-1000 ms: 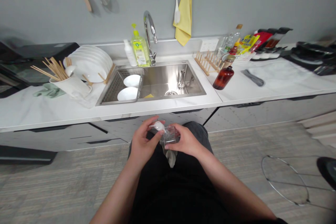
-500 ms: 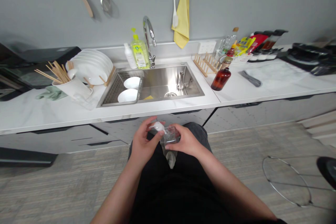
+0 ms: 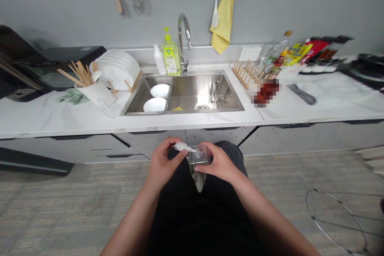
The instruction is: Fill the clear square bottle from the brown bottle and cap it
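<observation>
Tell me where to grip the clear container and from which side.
Grip its flat side walls from the right, as the right hand does: the clear container looks squarish, and the left hand with the white piece takes up its top and left.

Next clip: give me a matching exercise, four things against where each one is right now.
Things:
1 yellow cloth
2 white bowls
3 white pump top
4 clear container

Places:
A in the left hand
B in the right hand
C hanging on the wall
D in the wire basket in the sink

Pairs: 1-C, 2-D, 3-A, 4-B.
</observation>
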Demonstrator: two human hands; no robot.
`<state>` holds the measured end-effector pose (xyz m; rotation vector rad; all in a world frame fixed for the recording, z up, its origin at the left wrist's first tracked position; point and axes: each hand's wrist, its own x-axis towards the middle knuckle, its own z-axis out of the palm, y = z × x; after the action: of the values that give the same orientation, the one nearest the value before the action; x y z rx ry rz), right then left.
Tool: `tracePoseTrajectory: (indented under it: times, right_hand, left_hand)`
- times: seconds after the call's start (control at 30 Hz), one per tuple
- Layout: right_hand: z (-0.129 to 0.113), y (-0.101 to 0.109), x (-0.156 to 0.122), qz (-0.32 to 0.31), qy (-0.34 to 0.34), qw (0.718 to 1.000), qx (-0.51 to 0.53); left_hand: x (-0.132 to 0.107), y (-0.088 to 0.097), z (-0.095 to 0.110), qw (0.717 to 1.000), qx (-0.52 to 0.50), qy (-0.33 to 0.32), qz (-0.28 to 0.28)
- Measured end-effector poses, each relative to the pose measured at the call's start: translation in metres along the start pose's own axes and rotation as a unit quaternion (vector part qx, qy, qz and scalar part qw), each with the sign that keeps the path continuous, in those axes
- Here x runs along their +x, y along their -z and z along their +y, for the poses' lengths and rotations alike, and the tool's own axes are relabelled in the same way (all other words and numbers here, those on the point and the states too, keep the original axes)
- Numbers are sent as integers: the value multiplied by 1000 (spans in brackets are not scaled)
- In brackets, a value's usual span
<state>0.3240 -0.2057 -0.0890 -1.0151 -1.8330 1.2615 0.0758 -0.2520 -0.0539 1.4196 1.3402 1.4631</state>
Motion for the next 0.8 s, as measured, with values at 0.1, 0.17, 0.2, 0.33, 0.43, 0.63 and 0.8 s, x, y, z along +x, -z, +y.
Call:
tracePoseTrajectory:
  times: [0.1,0.17,0.2,0.33,0.43,0.63,0.8]
  right_hand:
    - [1,0,6,-5,-10,1000,-13]
    - [0,2,10,-14,-13,999,-27]
    - [-1,4,12,-17,-12,999,-37]
    - [-3,21,24,-7,-13,996,-86]
    - [-3,36,38,2,-22,997,-79]
    - [-1,58,71,21,-37,998,-55]
    - [4,67,90,43,-40,998,-9]
  left_hand:
    - [5,10,-4,999,-30,15,-1]
    - [9,21,-7,998,-62,24,-7]
    - [12,29,-9,997,-78,28,-5]
    - [29,87,-16,985,-123,54,104]
    - [43,152,-22,961,-124,51,241]
    - [67,273,-47,900,-47,24,432]
    - [101,329,-69,845,101,97,516]
